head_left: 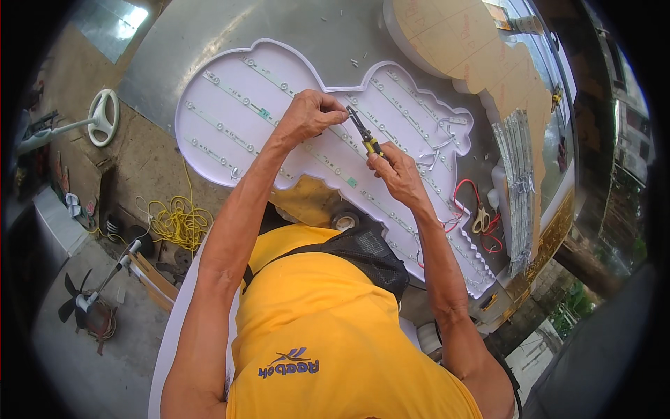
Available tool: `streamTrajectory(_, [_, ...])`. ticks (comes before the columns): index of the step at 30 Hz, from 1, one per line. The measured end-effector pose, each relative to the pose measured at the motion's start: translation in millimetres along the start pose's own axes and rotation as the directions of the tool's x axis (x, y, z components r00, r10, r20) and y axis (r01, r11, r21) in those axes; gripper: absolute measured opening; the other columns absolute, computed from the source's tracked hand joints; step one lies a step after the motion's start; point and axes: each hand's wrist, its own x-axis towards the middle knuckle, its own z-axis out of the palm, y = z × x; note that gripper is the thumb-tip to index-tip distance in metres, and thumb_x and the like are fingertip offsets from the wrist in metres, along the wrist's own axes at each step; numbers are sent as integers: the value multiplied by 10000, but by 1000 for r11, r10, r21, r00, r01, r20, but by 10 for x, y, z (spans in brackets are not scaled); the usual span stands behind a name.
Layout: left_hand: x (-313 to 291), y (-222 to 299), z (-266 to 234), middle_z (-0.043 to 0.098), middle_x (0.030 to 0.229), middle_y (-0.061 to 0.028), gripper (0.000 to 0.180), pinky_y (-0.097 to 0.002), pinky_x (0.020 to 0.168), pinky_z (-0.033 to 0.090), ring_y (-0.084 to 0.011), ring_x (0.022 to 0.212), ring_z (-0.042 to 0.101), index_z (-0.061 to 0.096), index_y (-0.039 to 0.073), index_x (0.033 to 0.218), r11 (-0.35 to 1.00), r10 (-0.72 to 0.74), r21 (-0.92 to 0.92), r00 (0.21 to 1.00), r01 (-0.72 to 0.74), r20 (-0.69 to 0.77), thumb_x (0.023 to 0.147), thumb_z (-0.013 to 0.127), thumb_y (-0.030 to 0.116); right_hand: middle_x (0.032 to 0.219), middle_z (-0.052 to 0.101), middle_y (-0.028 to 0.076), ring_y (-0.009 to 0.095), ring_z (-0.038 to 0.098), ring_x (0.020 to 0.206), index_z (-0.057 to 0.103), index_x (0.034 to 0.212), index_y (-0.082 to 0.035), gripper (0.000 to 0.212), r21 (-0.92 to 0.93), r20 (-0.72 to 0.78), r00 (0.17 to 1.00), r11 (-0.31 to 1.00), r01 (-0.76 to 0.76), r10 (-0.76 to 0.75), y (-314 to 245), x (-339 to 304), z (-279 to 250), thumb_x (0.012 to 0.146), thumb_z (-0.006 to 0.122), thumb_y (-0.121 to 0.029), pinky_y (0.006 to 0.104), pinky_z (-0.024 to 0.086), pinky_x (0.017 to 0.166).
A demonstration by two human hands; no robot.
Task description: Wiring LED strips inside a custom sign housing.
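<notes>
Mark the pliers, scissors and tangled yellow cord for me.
Pliers (363,131), head view: middle of the tool.
Scissors (481,221), head view: beige handles.
Yellow cord (179,222), head view: middle of the tangle.

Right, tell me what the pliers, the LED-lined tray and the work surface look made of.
Pliers: slim dark head suggests steel; yellow-and-black handles, likely plastic or rubber, from their colouring.
LED-lined tray: probably matt plastic, given its even whitish surface and thin rim.
Work surface: seemingly sheet metal, grey with blurred reflections.
</notes>
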Motion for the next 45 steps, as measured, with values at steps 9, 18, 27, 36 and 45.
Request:
streamTrajectory(9, [12,-16,-4,571,682,29,236,-249,546,384,-71,619,470,775,5,929,1000,-8,7,1000,8,3,847,763,225,881,587,58,152,594,775,639,962,29,324,15,-22,999,1000,26,-26,-1,-10,42,1026,571,-281,307,503,697])
streamTrajectory(18, [19,-31,-6,612,714,12,242,-246,566,409,-74,641,493,777,2,936,1000,-4,10,1000,4,16,842,768,225,878,576,64,146,589,764,634,961,39,308,34,-23,999,998,47,-47,45,-12,61,1022,574,-257,297,497,683])
streamTrajectory(27, [25,-40,0,614,716,14,244,-244,558,412,-72,642,497,774,-1,936,1000,5,12,1000,-6,5,840,767,224,830,547,63,144,553,673,601,883,22,293,-36,-93,991,995,93,-96,0,-22,118,1013,583,-240,299,461,620])
streamTrajectory(36, [14,-8,0,598,698,27,227,-241,554,389,-65,630,478,770,21,929,1000,-18,3,1000,18,23,863,762,238,862,513,151,300,533,737,545,926,33,222,-157,-139,969,971,181,-203,-79,-36,185,997,571,-176,372,434,682])
streamTrajectory(45, [20,-52,-7,613,677,6,179,-266,590,429,-87,637,508,774,5,920,996,-33,-86,999,35,28,858,751,171,870,535,113,204,544,697,546,903,10,269,-60,-99,988,992,112,-117,-134,-20,207,1025,540,-229,333,423,639])
